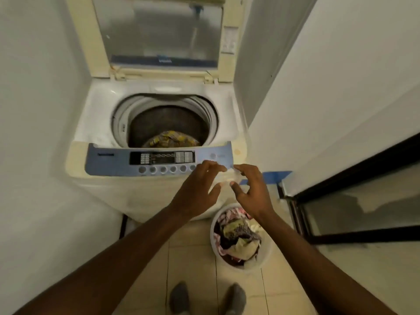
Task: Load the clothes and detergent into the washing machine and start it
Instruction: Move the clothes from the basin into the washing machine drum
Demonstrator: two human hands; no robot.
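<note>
- Top-loader washing machine sits in a narrow nook, lid flipped all the way up against the back.
- Down in the drum there's already some yellow patterned clothing.
- Both hands are up in front of the right end of the blue control panel.
- Left hand and right hand have their fingers pinching something small, pale and see-through between them, maybe a detergent sachet, too blurry to be sure.
- White laundry basket on the tiled floor just right of the machine, stuffed with mixed clothes.
</note>
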